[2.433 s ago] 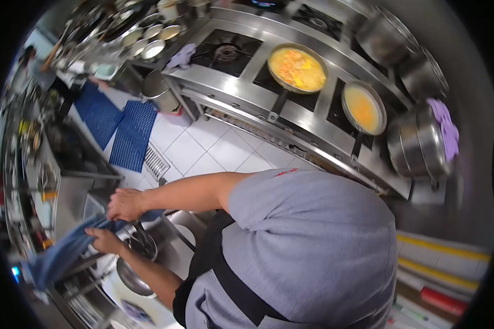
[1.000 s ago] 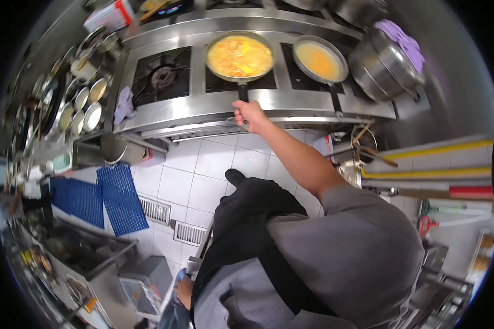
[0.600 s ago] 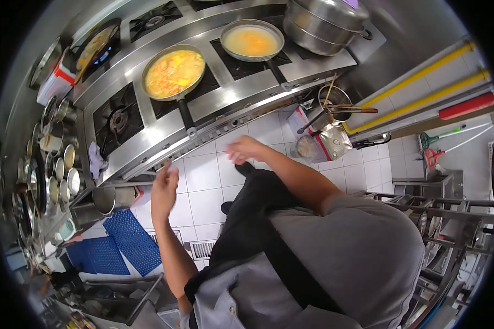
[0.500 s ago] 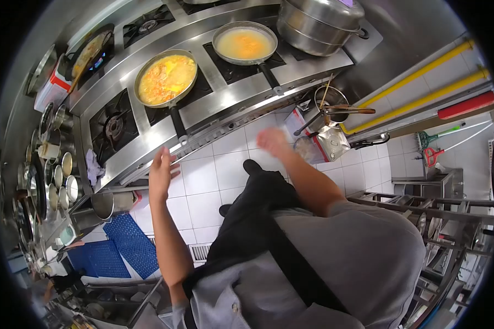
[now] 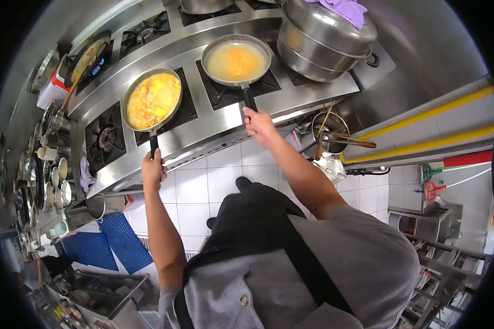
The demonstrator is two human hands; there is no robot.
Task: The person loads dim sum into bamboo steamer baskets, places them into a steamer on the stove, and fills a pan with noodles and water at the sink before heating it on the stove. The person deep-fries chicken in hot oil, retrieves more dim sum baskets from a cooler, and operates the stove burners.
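Note:
My left hand (image 5: 153, 169) is closed round the black handle of the left frying pan (image 5: 127, 116). Bubbling yellow-orange food (image 5: 155, 100) fills that pan, which sits over a burner. The fingers of my right hand (image 5: 259, 125) wrap the end of the handle of a second frying pan (image 5: 207, 66), farther right on the stove. Cloudy pale liquid with an orange heap (image 5: 240, 60) in its middle lies in this one. Both handles point toward me.
A large lidded steel pot (image 5: 325, 41) with a purple cloth (image 5: 346, 10) on top stands at the right of the stove (image 5: 225, 123). At the far left a wok (image 5: 88, 59) sits over a blue flame. Below right, a pot (image 5: 330, 131) holds utensils. Blue mats (image 5: 123, 244) lie on the floor.
Both hands have moved from the air in front of the stove onto the pan handles and closed round them. The view has shifted slightly.

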